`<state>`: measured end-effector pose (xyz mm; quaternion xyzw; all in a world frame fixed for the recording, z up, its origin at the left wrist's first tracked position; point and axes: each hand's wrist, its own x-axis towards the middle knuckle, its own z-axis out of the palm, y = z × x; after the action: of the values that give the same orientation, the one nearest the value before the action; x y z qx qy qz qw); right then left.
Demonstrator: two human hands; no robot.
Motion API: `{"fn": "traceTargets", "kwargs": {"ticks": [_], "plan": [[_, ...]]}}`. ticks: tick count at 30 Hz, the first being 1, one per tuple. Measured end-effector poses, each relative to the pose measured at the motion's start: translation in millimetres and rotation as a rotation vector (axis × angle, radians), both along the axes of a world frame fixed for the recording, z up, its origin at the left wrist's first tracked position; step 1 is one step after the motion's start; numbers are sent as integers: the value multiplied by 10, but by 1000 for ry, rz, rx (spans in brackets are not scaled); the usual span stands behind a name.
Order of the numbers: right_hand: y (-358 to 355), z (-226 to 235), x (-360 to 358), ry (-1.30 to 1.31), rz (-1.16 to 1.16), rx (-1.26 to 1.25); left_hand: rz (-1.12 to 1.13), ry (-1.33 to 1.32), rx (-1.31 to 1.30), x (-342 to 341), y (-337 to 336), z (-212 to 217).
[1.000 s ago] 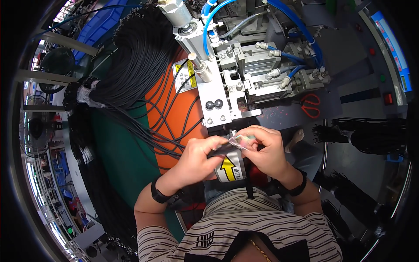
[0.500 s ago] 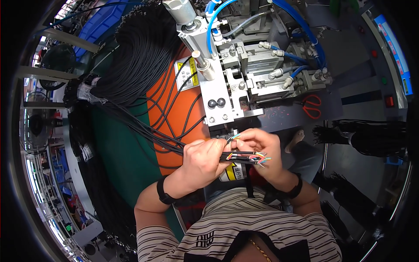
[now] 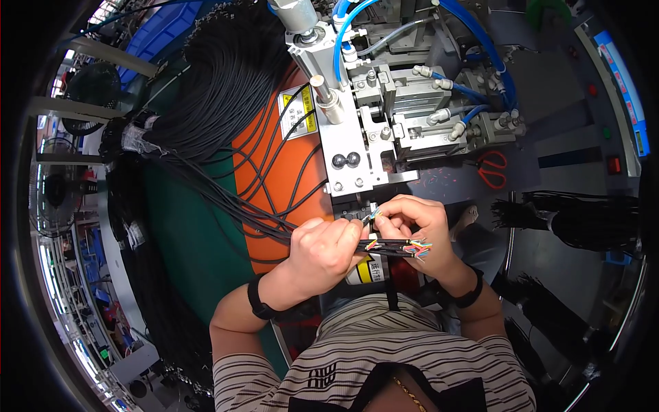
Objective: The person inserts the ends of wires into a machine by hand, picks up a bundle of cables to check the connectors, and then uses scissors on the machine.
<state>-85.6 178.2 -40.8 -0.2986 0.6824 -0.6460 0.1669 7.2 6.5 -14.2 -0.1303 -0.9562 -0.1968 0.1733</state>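
My left hand [image 3: 326, 250] is closed round several black cables [image 3: 391, 247], whose ends point right and show thin coloured wires [image 3: 420, 248]. One cable end stands apart from the others, with blue, green and white wires [image 3: 373, 215] fanned at its tip. The thumb and fingertips of my right hand [image 3: 415, 220] pinch those wires just in front of the machine. The cables' black lengths [image 3: 264, 226] run back left from my left hand across an orange board [image 3: 295, 158].
A metal machine [image 3: 350, 144] with cylinders and blue air hoses [image 3: 491, 44] stands ahead. Red-handled scissors [image 3: 491, 170] lie on its dark base at the right. A large black cable bundle [image 3: 213, 82] fills the far left, over a green surface [image 3: 185, 233]. More bundles [image 3: 583, 220] hang at the right.
The view has shifted slightly. My right hand has moved a little right and up, still at the separate cable end. The held cable ends show a bit further right.
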Motion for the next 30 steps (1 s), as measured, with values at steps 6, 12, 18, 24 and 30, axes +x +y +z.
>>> {"fn": "traceTargets", "kwargs": {"ticks": [6,12,18,24,30], "plan": [[9,-43,-3,-83,-2,-16,-10,-6,1,3,5,-14],[-25,-18,-7,342,-62,16,-30,-80,114,2,-27,-1],[10,-9,-42,366,-34,142,15,-54,-16,-1,-51,65],[24,-89,-55,292,-54,127,-120,-80,-46,-22,-101,53],[4,-110,-38,340,-97,110,-137,-127,-174,-35,-51,155]]}}
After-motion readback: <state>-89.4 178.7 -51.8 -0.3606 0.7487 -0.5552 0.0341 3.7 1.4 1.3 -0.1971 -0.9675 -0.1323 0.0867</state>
